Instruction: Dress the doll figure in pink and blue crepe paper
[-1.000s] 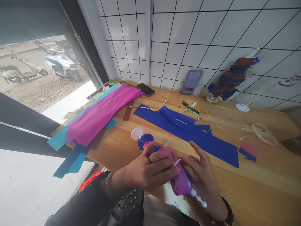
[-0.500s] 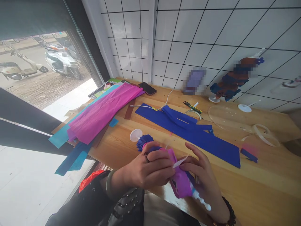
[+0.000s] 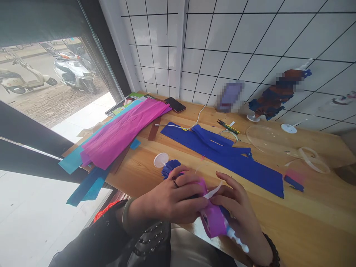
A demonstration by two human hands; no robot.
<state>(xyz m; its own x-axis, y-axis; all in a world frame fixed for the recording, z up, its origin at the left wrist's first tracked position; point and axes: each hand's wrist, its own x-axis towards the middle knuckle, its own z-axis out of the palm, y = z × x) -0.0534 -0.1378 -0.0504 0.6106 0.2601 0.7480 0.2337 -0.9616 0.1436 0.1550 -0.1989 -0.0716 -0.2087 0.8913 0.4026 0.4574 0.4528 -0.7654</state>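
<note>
At the near edge of the wooden table point(image 3: 306, 222), both hands hold a crepe paper flower point(image 3: 213, 218), magenta over blue, on a white plastic stem point(image 3: 237, 240). My left hand point(image 3: 172, 198) wraps round its blue frilled end point(image 3: 170, 167), fingers closed. My right hand point(image 3: 239, 215) supports the magenta part from the right, with thumb and forefinger pinching a thin white strip point(image 3: 213, 192) that sticks up between the hands.
Long blue crepe strips point(image 3: 222, 155) lie across the table's middle; magenta and teal sheets point(image 3: 122, 133) hang over the left edge. A white disc point(image 3: 161, 160), a phone point(image 3: 174, 105), scissors point(image 3: 226, 127), tape rings point(image 3: 315, 159) and a finished paper figure point(image 3: 275, 94) sit farther back.
The hands and flower shifted slightly down and nearer. The white strip has been drawn up further between my right thumb and forefinger, and my left hand has closed more over the blue end.
</note>
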